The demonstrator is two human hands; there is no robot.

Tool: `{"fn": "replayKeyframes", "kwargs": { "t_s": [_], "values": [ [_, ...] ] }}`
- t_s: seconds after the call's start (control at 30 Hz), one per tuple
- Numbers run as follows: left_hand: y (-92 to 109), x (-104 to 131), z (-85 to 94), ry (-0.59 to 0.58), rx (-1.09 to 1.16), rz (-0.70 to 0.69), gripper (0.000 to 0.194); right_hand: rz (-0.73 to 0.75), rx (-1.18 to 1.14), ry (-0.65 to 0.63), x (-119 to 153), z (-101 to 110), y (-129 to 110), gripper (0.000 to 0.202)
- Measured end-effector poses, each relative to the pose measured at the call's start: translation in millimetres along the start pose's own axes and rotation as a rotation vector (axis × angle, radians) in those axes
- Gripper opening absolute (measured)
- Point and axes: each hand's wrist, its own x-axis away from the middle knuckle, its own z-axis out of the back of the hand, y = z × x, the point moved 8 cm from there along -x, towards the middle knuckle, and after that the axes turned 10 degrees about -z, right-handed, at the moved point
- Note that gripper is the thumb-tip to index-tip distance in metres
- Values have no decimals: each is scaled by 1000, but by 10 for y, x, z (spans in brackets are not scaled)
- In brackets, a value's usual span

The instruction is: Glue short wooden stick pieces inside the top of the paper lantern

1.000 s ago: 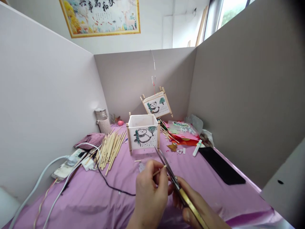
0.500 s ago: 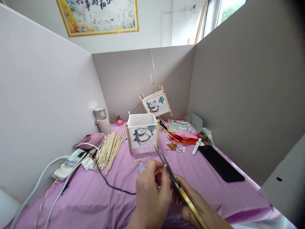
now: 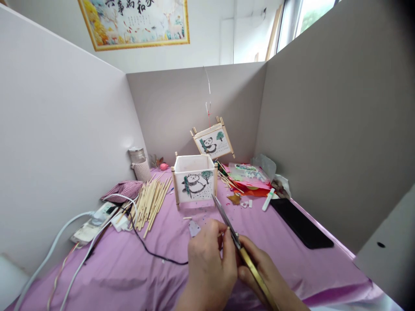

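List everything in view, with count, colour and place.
Standing panda lantern: one, white, table centre
Hanging panda lantern: one, white, behind it
Bamboo sticks: many, tan, left of centre
Tumbler: one, clear with pinkish sleeve, back left
Checked cloth: one, reddish, left
Power strip: one, white, left
Cables: several, white and black, left
Red paper: count unclear, back right
Dry leaf: one, brown, right of centre
Flat device: one, black, right
Tablecloth: one, purple-pink
Framed picture: one, multicoloured, wall
Scissors: one, gold-handled, right hand
Small pale piece: one, left fingertips
Left hand: one, front centre
Right hand: one, beside it
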Motion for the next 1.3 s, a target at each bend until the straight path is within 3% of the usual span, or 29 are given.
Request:
{"fn": "replayKeyframes", "kwargs": {
  "t_s": [0.1,0.3,0.43,0.77,0.9,1.0,1.1,1.2,1.3],
  "values": [
    [-105,23,-48,-12,251,130,15,1,-6,24,-58,15,51,57],
    [-281,25,-170,47,1055,483,18,-104,-65,140,-91,96,163,49],
    [-315,0,-184,81,1272,570,16,-125,-71,202,-88,124,166,47],
    [-423,38,-224,124,1274,655,22,-50,-39,243,-71,110,184,49],
    [-423,38,-191,107,1175,597,25,-131,32,355,-118,295,194,45],
    [-440,40,-117,152,1071,552,24,-237,274,446,-176,626,191,46],
    [-467,40,-60,175,984,522,24,-317,699,436,-259,928,191,39],
    [-501,42,-53,150,927,503,23,-326,1031,390,-329,1076,204,30],
    [-530,56,-51,136,854,496,23,-310,1181,373,-373,1097,208,25]
  ]
}}
